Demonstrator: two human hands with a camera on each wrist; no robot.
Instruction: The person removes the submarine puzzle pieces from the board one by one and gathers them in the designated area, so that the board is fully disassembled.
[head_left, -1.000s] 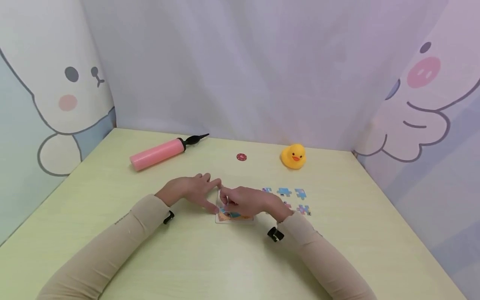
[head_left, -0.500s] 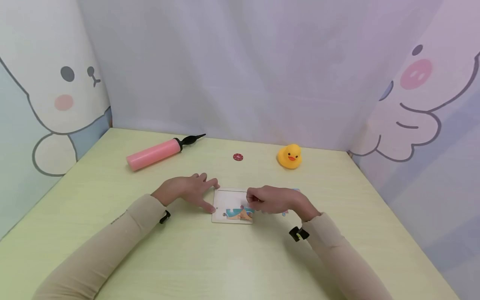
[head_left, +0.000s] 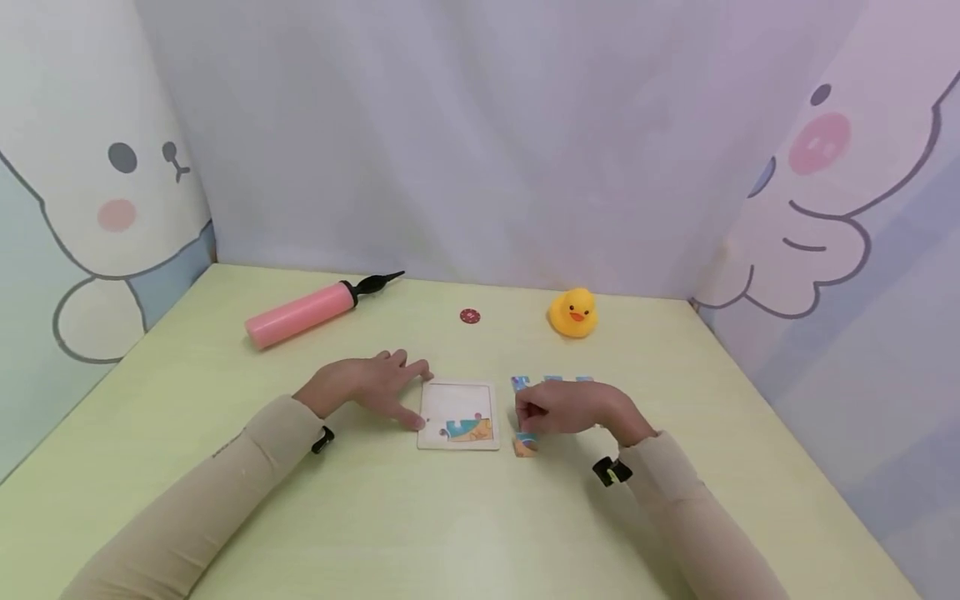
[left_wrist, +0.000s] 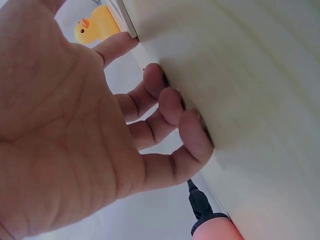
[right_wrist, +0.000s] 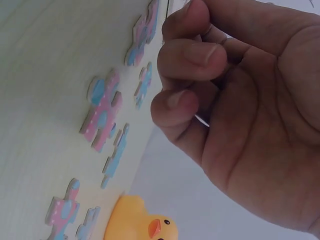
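A shallow square puzzle board (head_left: 457, 400) lies on the table, with joined teal and orange pieces (head_left: 470, 429) in its lower right part. My left hand (head_left: 377, 386) touches the board's left side, thumb low and index finger at the upper corner, fingers spread. In the left wrist view its other fingertips (left_wrist: 196, 137) rest on the tabletop. Right of the board, my right hand (head_left: 566, 407) is lowered over loose puzzle pieces, fingers curled. One orange and teal puzzle piece (head_left: 525, 445) shows below it. Whether its fingertips pinch a piece is hidden.
Pink and blue puzzle pieces (right_wrist: 102, 112) lie in rows under and beyond the right hand. Farther back are a pink hand pump (head_left: 300, 315) with a black nozzle, a red round chip (head_left: 470, 316) and a yellow rubber duck (head_left: 573, 313). A curtain (head_left: 450, 167) hangs behind the table.
My right hand has moved right, off the board to the loose pieces, uncovering the joined pieces in the board. The left hand stays at the board's left edge. The view has shifted slightly.
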